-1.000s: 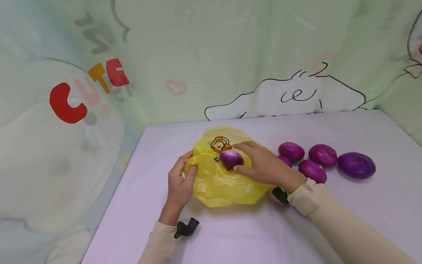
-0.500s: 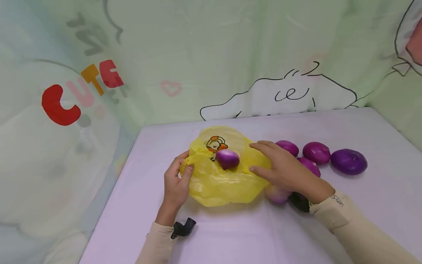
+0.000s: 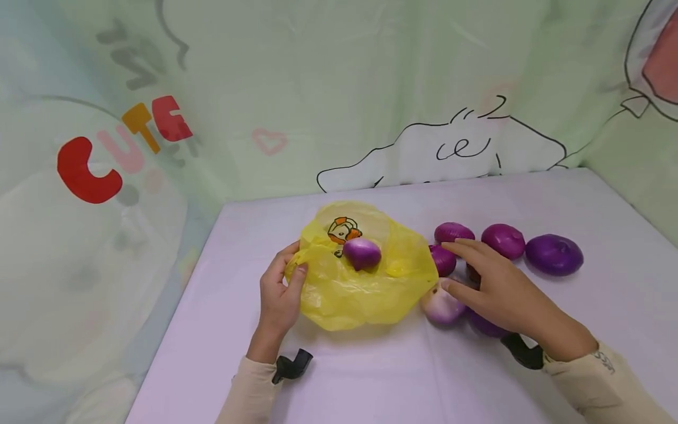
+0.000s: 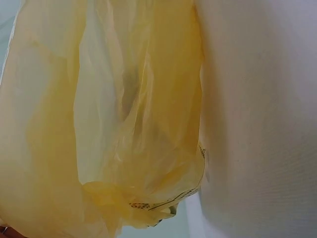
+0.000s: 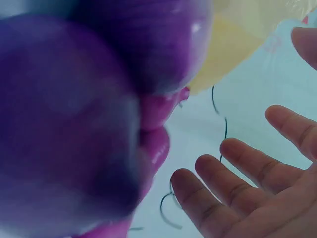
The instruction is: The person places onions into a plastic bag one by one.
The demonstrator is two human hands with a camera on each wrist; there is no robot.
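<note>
My left hand [image 3: 279,294] holds the left edge of a yellow plastic bag [image 3: 349,303], thumb on top and fingers behind. The bag has a printed cartoon duck and its mouth is spread. At its mouth lies a red onion [image 3: 362,253]. My right hand [image 3: 505,290] hovers with straight, spread fingers over a group of red onions, nothing in its grasp. Near its thumb sits a paler onion [image 3: 444,303]; a magenta one [image 3: 442,260] is by its fingertips. In the right wrist view a large purple onion [image 5: 59,119] is close beside the open fingers [image 5: 237,153].
Further red onions stand behind the right hand: one at the back [image 3: 454,232], another [image 3: 503,240], and a darker purple one [image 3: 554,255] at the far right. The table has a pale lilac cloth [image 3: 371,383]. Green printed curtains [image 3: 371,88] close off the back and sides.
My right hand has withdrawn from the onion at the bag's mouth and moved right, over the group of onions. The onion stays there. My left hand keeps its grip on the bag.
</note>
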